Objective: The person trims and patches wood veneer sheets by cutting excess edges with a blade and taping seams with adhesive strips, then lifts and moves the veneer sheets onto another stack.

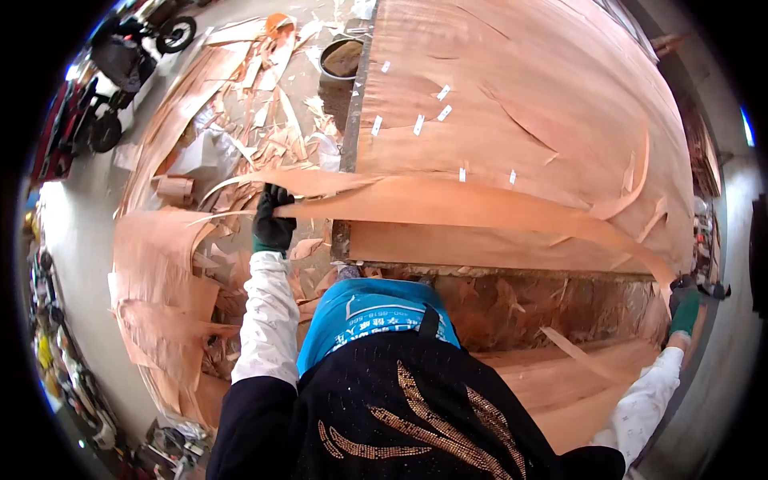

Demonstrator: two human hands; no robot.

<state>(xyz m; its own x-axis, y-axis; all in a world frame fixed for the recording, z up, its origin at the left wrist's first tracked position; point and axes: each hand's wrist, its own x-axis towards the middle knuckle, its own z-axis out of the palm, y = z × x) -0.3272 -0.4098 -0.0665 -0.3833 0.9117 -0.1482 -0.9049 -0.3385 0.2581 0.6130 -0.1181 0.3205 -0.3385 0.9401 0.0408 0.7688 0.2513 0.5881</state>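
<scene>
Held a long, curving veneer strip (pixel 448 200) across the body, grasped near one end in the gloved left hand (pixel 274 218) and at the other end in the gloved right hand (pixel 684 306), with arms spread wide. Stretched it over the near part of a broad, reddish-brown veneer sheet (pixel 512 80), dotted with small white labels (pixel 419 125) beyond and between the hands. Had torn veneer scraps (pixel 272 136) strewn on the floor beyond the left hand, near a round bucket (pixel 323 62) of brownish contents, and a layered veneer pile (pixel 164 288) to the left of that same hand. Wore a blue apron (pixel 372 316) between the hands, closer to the body. Faced motorcycles (pixel 120 64) well apart, beyond and left of the left hand.
</scene>
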